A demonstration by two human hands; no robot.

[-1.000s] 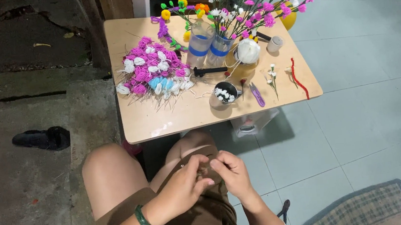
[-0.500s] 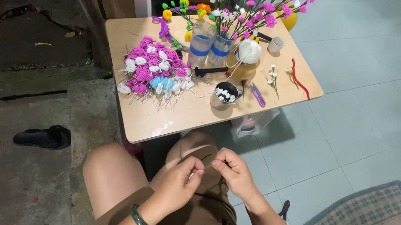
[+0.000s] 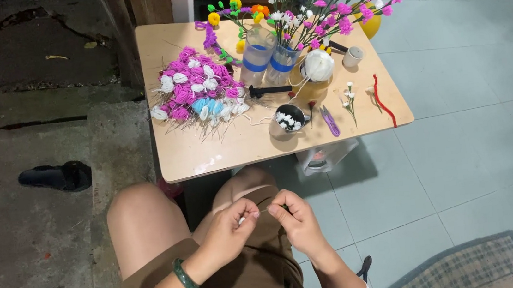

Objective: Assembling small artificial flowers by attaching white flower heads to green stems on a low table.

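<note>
One more small flower stem is being worked over the lap.

A thin wire (image 3: 263, 211) is pinched between the left hand (image 3: 230, 229) and right hand (image 3: 296, 217), held close together; many finished flowers (image 3: 197, 92) (pink, white) are heaped on the table (image 3: 206, 152), others stood in bottles (image 3: 257, 58).

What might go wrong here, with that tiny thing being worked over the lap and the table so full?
1. The left hand and right hand pinch a thin wire over the lap, away from the table. If it slips, it would likely drop to the floor and be hard to find.
2. The tall flower stems in the two plastic bottles look top-heavy; a knock to the table might tip them.
3. The purple scissors lie near the table's front edge and might be brushed off.
</note>
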